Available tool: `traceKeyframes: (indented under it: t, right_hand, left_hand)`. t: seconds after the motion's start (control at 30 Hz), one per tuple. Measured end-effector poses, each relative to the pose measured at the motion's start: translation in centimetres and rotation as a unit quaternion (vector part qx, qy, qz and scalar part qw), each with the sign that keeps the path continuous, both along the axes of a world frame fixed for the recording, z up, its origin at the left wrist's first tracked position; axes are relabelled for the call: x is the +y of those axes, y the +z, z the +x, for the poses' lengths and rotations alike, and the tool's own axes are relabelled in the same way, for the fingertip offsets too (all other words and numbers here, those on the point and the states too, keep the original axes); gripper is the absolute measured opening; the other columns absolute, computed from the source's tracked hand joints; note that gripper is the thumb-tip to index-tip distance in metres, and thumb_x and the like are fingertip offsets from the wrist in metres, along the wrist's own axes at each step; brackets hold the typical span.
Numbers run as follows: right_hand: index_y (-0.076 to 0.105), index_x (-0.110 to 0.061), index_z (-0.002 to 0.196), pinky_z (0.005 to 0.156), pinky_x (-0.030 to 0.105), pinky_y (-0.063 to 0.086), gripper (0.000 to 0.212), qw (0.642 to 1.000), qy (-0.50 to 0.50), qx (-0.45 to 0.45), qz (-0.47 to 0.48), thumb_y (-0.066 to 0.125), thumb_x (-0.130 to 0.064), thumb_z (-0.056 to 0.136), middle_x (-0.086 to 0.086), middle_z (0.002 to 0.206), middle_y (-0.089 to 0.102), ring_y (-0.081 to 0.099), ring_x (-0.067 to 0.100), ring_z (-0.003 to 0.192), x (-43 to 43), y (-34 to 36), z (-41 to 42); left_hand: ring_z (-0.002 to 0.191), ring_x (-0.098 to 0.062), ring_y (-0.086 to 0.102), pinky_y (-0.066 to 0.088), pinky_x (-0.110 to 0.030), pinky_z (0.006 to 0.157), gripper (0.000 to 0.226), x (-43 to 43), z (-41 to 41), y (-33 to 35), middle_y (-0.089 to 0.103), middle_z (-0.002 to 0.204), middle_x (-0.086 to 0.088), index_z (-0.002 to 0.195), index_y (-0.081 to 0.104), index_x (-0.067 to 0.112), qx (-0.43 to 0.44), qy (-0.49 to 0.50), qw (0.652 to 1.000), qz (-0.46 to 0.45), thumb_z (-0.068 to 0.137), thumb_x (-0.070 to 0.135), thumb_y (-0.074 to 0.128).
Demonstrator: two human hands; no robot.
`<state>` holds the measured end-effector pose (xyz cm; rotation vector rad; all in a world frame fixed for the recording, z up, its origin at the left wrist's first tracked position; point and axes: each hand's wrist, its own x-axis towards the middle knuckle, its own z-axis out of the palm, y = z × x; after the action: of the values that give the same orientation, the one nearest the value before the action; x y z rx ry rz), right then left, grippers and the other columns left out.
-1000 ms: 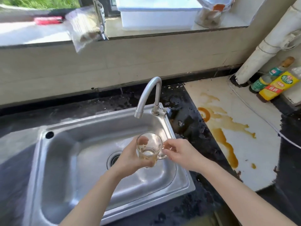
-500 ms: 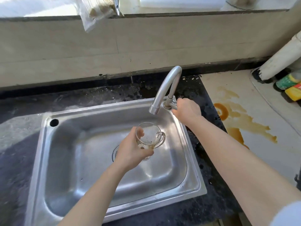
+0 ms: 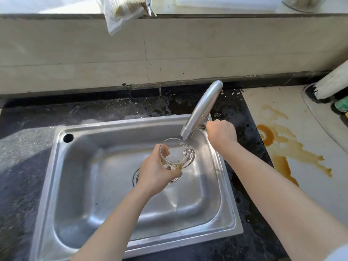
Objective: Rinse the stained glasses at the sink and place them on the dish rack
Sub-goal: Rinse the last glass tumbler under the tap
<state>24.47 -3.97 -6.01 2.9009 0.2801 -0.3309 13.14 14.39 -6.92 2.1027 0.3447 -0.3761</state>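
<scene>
The left hand wraps the glass by its body, handle turned right. It holds the glass upright over the sink, mouth just under the spout of the tap — placed to catch water. The right hand is fisted round the tap's base, probably on a lever the fist hides, to start the flow. In the glass sits a shallow yellowish pool with dark specks. Whether water runs yet is unclear — perhaps one drop at the spout.

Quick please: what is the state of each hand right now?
Left hand: closed, holding the glass mug.
Right hand: closed on the faucet at its base.
</scene>
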Motion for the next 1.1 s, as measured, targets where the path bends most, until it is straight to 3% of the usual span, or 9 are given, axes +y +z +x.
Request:
traceKeyframes:
  t: [0.2, 0.33, 0.37, 0.47, 0.57, 0.77, 0.87, 1.0, 1.1]
  right_hand:
    - [0.059, -0.011, 0.112, 0.064, 0.031, 0.038, 0.026, 1.000, 0.005, 0.000, 0.000, 0.048, 0.001, 0.091, 0.007, 0.102, 0.066, 0.064, 0.027, 0.094, 0.0, -0.4, -0.2]
    - [0.057, -0.009, 0.113, 0.062, 0.029, 0.036, 0.024, 0.977, -0.038, -0.118, 0.173, 0.053, -0.020, 0.093, 0.004, 0.098, 0.054, 0.056, 0.022, 0.084, -0.8, 0.1, -2.0]
    - [0.059, -0.011, 0.114, 0.064, 0.027, 0.038, 0.025, 0.961, -0.053, -0.094, 0.256, 0.056, -0.019, 0.091, 0.001, 0.097, 0.051, 0.053, 0.018, 0.082, -0.8, 0.6, -2.9]
    - [0.062, -0.020, 0.118, 0.071, 0.022, 0.043, 0.035, 0.893, -0.077, 0.167, 0.411, 0.063, -0.013, 0.083, -0.003, 0.103, 0.054, 0.053, 0.011, 0.078, 0.1, 1.9, -5.5]
    - [0.068, -0.012, 0.093, 0.063, 0.024, 0.042, 0.010, 0.870, -0.043, 0.246, 0.425, 0.063, -0.015, 0.085, -0.006, 0.081, 0.058, 0.049, 0.010, 0.064, 0.6, 1.4, -6.4]
    - [0.065, -0.010, 0.079, 0.063, 0.026, 0.046, 0.019, 0.886, -0.016, 0.244, 0.394, 0.066, -0.027, 0.088, -0.005, 0.070, 0.062, 0.059, 0.011, 0.064, -1.6, 1.0, -6.9]
    - [0.062, -0.011, 0.077, 0.061, 0.027, 0.044, 0.024, 0.898, 0.013, 0.238, 0.370, 0.061, -0.030, 0.092, -0.003, 0.069, 0.061, 0.058, 0.014, 0.065, -0.9, 0.6, -7.8]
    - [0.052, -0.007, 0.074, 0.058, 0.028, 0.038, 0.030, 0.899, 0.001, 0.183, 0.397, 0.056, -0.029, 0.095, 0.007, 0.070, 0.060, 0.055, 0.021, 0.067, -0.1, 0.8, -6.9]
    - [0.053, -0.008, 0.076, 0.051, 0.017, 0.033, 0.029, 0.910, -0.008, 0.175, 0.377, 0.055, -0.030, 0.095, -0.004, 0.064, 0.053, 0.047, 0.010, 0.059, -0.7, 0.6, -7.4]
  left_hand:
    - [0.082, -0.017, 0.056, 0.046, -0.034, 0.069, 0.050, -0.2, 0.2, 0.1, 0.057, 0.092, 0.013, 0.094, 0.045, 0.029, -0.008, 0.006, 1.000, -0.008, 0.058, 0.025, 0.080]
    - [0.088, -0.016, 0.057, 0.047, -0.033, 0.073, 0.052, 0.0, 0.2, -0.2, 0.059, 0.097, 0.013, 0.095, 0.046, 0.030, -0.002, 0.006, 1.000, -0.016, 0.057, 0.025, 0.081]
    - [0.089, -0.016, 0.058, 0.047, -0.032, 0.073, 0.052, 0.2, 0.2, -0.3, 0.059, 0.098, 0.012, 0.095, 0.046, 0.030, -0.001, 0.005, 1.000, -0.022, 0.057, 0.024, 0.081]
    - [0.088, -0.018, 0.060, 0.049, -0.032, 0.072, 0.052, 0.4, 0.3, -0.6, 0.062, 0.097, 0.010, 0.095, 0.048, 0.028, 0.003, -0.007, 0.999, -0.036, 0.057, 0.019, 0.081]
    - [0.086, -0.019, 0.061, 0.051, -0.034, 0.074, 0.052, 0.7, 0.8, -0.6, 0.063, 0.096, 0.011, 0.095, 0.050, 0.030, 0.011, -0.034, 0.998, -0.059, 0.056, 0.015, 0.081]
    - [0.100, -0.009, 0.060, 0.047, -0.019, 0.078, 0.069, 0.1, 1.8, -1.5, 0.062, 0.106, 0.018, 0.105, 0.050, 0.045, 0.030, -0.100, 0.987, -0.121, 0.056, 0.006, 0.080]
    - [0.097, -0.002, 0.059, 0.044, -0.012, 0.079, 0.067, 1.0, 1.5, -1.9, 0.062, 0.104, 0.021, 0.104, 0.054, 0.039, 0.048, -0.102, 0.984, -0.140, 0.057, 0.001, 0.082]
    - [0.106, -0.008, 0.059, 0.046, -0.028, 0.095, 0.069, 2.0, 2.6, -2.2, 0.065, 0.113, 0.008, 0.115, 0.059, 0.030, 0.051, -0.074, 0.977, -0.193, 0.056, 0.004, 0.083]
    - [0.099, -0.009, 0.062, 0.048, -0.027, 0.090, 0.064, 1.2, 2.8, -2.8, 0.068, 0.100, 0.012, 0.104, 0.062, 0.036, 0.051, -0.078, 0.972, -0.218, 0.053, 0.002, 0.080]
